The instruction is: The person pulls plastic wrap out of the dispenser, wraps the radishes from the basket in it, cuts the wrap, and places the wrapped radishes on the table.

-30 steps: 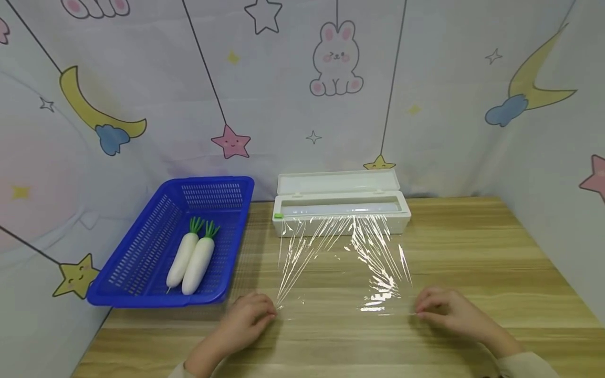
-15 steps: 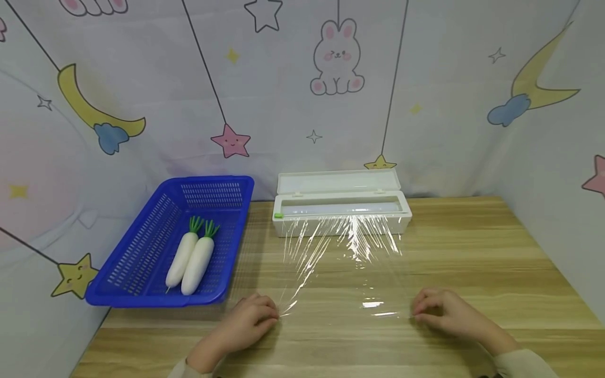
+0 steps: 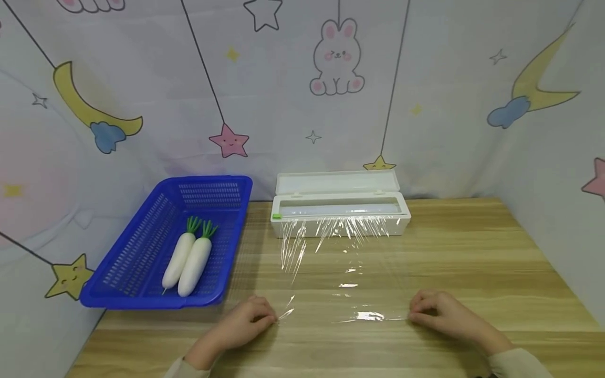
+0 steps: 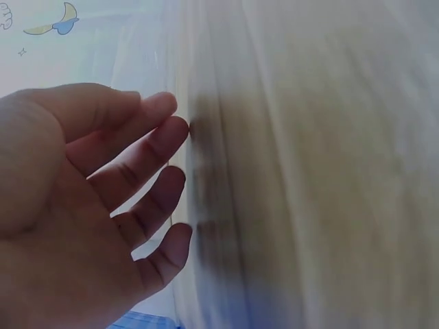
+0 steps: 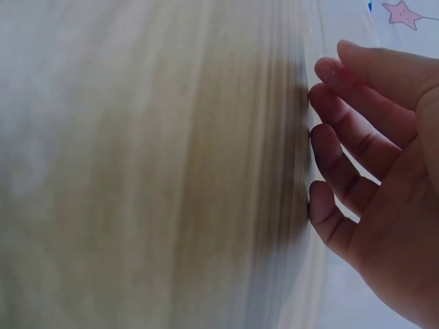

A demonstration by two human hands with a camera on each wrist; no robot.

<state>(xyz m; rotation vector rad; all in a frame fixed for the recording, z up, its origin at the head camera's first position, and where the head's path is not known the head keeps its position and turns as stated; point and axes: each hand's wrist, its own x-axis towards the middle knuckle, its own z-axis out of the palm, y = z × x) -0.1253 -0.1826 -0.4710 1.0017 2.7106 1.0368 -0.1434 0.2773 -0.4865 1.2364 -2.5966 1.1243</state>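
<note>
At lower centre, your left hand [image 3: 248,321] and right hand [image 3: 438,315] pinch the film [image 3: 348,285], fingers loosely curled; tension both corners evenly.

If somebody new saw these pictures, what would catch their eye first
Probably the bright blue basket on the left, with two white radishes lying side by side in it. Next, the glinting clear film reaching over the wooden table from an open white box at the back, its near corners pinched by the left hand and the right hand. Behind everything is a pale cartoon-print backdrop.
</note>
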